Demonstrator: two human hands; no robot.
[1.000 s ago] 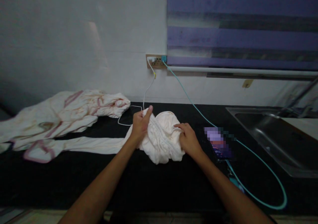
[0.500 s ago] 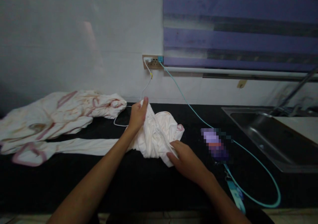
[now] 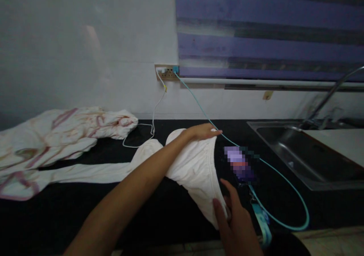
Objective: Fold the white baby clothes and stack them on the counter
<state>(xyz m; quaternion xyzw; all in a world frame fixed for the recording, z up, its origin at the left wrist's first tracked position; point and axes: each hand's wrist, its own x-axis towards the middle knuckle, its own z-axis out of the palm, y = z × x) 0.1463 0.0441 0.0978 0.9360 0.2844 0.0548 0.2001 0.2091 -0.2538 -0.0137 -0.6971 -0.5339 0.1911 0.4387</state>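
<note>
A white garment lies on the black countertop, stretched from far to near. My left hand reaches across and pinches its far edge, next to a teal cable. My right hand grips the garment's near corner at the counter's front edge. A long white strip of the same cloth trails off to the left.
A crumpled white cloth with pink trim lies at the left. A blurred phone sits right of the garment, wired to the wall socket with a white cable. A steel sink and tap are at the right.
My left hand moved right along the far edge while my right hand pulled the near corner toward me, spreading the bunched garment out. The view shifted right.
</note>
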